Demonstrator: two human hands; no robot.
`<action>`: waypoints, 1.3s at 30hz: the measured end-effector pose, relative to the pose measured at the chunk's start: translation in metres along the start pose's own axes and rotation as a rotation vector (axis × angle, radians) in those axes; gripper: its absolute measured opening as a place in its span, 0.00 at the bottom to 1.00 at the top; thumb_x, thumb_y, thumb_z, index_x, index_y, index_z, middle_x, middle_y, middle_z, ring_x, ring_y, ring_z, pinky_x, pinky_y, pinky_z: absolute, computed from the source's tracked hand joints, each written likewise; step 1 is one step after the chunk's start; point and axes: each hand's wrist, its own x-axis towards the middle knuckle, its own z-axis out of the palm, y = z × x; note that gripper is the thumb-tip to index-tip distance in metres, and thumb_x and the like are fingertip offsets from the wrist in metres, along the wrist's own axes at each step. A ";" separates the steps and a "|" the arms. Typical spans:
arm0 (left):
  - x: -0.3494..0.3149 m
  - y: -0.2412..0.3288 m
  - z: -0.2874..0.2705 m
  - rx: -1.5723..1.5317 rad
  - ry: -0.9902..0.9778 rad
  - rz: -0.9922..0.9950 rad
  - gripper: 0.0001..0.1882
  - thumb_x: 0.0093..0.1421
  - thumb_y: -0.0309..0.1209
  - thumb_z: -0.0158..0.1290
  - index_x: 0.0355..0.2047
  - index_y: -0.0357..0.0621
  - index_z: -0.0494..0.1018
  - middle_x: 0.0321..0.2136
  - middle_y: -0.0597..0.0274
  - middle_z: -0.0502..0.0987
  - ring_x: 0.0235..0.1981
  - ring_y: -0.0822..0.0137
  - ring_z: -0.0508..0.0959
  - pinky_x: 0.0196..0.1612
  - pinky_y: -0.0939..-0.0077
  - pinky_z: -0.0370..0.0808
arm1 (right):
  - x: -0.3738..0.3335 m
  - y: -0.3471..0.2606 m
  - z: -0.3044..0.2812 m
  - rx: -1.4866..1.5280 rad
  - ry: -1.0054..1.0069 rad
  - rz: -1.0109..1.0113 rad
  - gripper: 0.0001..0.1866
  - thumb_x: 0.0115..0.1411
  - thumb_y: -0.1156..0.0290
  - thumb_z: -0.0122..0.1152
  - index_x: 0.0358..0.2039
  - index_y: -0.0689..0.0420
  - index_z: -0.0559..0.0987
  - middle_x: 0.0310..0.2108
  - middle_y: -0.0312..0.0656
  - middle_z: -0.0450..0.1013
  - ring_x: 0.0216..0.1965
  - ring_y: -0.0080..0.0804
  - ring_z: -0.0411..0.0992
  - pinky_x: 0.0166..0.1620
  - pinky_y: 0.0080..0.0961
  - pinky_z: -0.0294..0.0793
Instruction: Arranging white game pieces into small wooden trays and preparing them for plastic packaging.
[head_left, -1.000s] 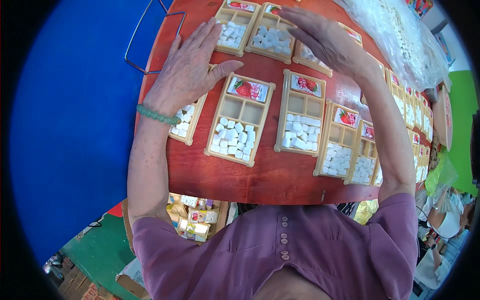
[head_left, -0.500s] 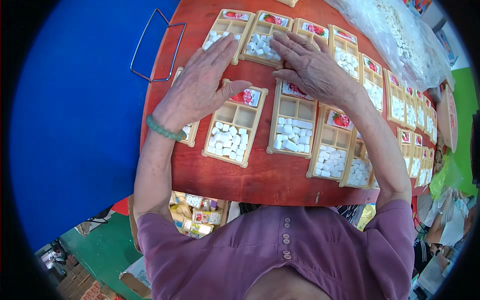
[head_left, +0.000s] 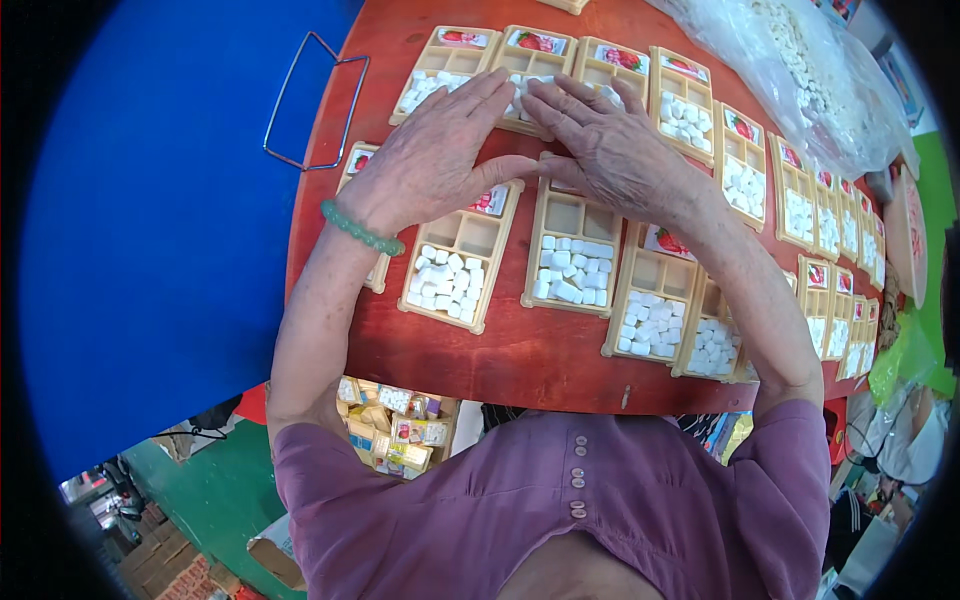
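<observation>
Both hands lie flat, fingers spread and gripping nothing, over the tan trays on the red table (head_left: 520, 350). The left hand (head_left: 440, 160), with a green bead bracelet (head_left: 360, 228) at its wrist, covers the top of a tray of white pieces (head_left: 455, 270) and reaches the far tray (head_left: 440, 75) with its fingertips. The right hand (head_left: 610, 150) rests across the upper end of the neighbouring tray (head_left: 572, 255), its thumb touching the left thumb. What lies beneath the palms is hidden. More filled trays run to the right, bent by the lens. A clear bag of white pieces (head_left: 800, 70) sits at the far right, a wire handle (head_left: 310, 105) on the left.
</observation>
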 end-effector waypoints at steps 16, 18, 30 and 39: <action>-0.006 -0.002 0.016 0.064 0.026 -0.024 0.44 0.61 0.62 0.44 0.65 0.40 0.58 0.66 0.50 0.59 0.68 0.57 0.58 0.70 0.57 0.53 | -0.004 0.002 -0.007 -0.012 0.038 -0.004 0.36 0.65 0.47 0.49 0.67 0.53 0.59 0.69 0.41 0.55 0.71 0.39 0.48 0.70 0.50 0.43; -0.007 -0.002 0.017 0.082 0.031 -0.017 0.44 0.61 0.63 0.44 0.66 0.42 0.57 0.67 0.51 0.58 0.68 0.57 0.57 0.70 0.58 0.53 | -0.009 0.007 -0.011 -0.021 0.005 0.011 0.36 0.65 0.46 0.48 0.67 0.53 0.59 0.69 0.41 0.54 0.71 0.39 0.48 0.71 0.49 0.43; -0.009 -0.003 0.013 0.015 0.021 0.019 0.44 0.62 0.61 0.46 0.64 0.35 0.59 0.66 0.45 0.58 0.68 0.53 0.57 0.70 0.59 0.53 | -0.011 0.007 -0.008 -0.108 -0.069 0.018 0.35 0.66 0.45 0.46 0.66 0.55 0.61 0.69 0.40 0.55 0.71 0.38 0.47 0.71 0.48 0.43; -0.009 -0.001 0.014 -0.004 0.059 0.006 0.44 0.60 0.59 0.50 0.67 0.44 0.56 0.67 0.50 0.58 0.68 0.55 0.58 0.69 0.57 0.55 | -0.011 0.002 -0.007 -0.074 -0.014 -0.002 0.35 0.65 0.45 0.47 0.65 0.56 0.63 0.68 0.42 0.56 0.71 0.38 0.49 0.71 0.48 0.42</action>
